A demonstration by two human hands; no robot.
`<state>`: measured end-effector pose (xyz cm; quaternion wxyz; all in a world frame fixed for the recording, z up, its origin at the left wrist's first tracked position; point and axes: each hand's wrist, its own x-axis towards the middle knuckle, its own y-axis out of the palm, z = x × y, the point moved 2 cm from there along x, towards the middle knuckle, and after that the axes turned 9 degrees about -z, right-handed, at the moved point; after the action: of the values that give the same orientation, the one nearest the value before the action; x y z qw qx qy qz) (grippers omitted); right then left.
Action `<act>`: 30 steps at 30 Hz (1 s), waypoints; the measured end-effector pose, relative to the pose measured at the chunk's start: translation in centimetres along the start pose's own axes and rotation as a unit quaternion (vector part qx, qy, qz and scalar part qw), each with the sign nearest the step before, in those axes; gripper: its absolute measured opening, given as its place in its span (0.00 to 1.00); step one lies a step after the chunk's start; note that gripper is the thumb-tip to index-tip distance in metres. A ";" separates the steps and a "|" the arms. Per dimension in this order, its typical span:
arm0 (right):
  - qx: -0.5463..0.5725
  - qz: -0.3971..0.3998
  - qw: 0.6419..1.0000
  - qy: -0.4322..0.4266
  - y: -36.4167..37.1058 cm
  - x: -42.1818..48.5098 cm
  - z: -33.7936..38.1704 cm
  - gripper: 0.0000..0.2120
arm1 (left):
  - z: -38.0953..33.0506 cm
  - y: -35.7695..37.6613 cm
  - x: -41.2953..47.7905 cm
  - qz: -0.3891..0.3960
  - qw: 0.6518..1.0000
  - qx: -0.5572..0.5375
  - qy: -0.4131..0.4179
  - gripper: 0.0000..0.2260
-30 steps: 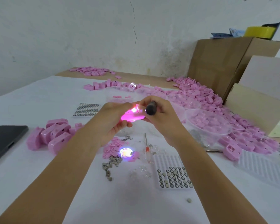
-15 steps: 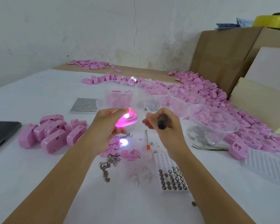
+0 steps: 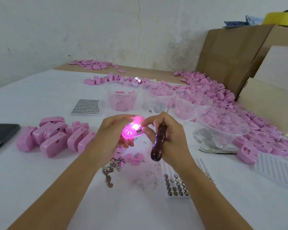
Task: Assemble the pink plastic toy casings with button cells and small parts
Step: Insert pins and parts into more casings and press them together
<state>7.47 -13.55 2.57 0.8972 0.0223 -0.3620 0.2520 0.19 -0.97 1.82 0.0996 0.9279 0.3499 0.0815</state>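
Translucent pink plastic casing (image 3: 131, 132): rounded oval shell, lit from inside by a bright white-pink spot, with radiating slots on its face and a small dark ribbed part at its right end. Held in the air above the middle of the tabletop (image 3: 40, 188), toward the near edge.

Left hand (image 3: 111, 131): fingers curled under and round the casing's left side, thumb along its top; a firm hold.

Right hand (image 3: 171, 135): thumb and forefinger nearly closed, tips touching the casing's right end by the ribbed part. The other fingers wrap a dark wooden-handled tool (image 3: 158, 143), butt pointing at the near edge, thin metal shaft sticking up past the knuckles.

The casing sits between both hands, fingertips meeting over it.

Below the hands: loose metal contacts (image 3: 109, 173), small pink parts (image 3: 134, 158), and a white tray of button cells (image 3: 176, 185) toward the near edge. Cluster of closed pink casings (image 3: 56, 136) toward the left edge. Clear plastic tubs (image 3: 121, 97) beyond the hands
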 end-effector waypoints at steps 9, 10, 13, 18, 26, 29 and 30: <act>0.079 -0.078 0.994 -0.009 -0.7 -0.1 1.0 0.10 | 0.1 0.3 -0.5 0.028 0.999 -0.028 0.036 0.12; 0.080 -0.108 0.991 -0.027 -0.9 -0.1 1.3 0.10 | 0.1 0.3 -0.6 0.023 0.999 -0.023 0.041 0.15; 0.086 -0.163 0.983 -0.013 -1.4 -0.2 1.6 0.16 | 0.0 0.7 -0.8 0.014 0.998 -0.008 0.053 0.18; 0.061 -0.161 0.985 -0.015 -1.4 -0.1 1.9 0.08 | -0.1 1.2 -1.2 0.015 0.995 0.038 0.094 0.15; 0.009 -0.105 0.993 -0.052 -0.1 -1.0 1.9 0.07 | 0.3 1.6 -1.5 0.016 0.987 0.084 0.135 0.13; 0.003 -0.098 0.993 -0.068 0.0 -1.0 2.0 0.05 | 0.5 1.5 -1.5 0.015 0.985 0.092 0.143 0.13; 0.000 -0.100 0.993 -0.069 0.0 -1.0 2.0 0.05 | 0.5 1.5 -1.5 0.015 0.985 0.094 0.144 0.13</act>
<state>5.55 -14.48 3.39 0.8906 0.0759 -0.4192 0.1592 0.12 -3.12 1.59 -0.0412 0.9168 0.3529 0.1825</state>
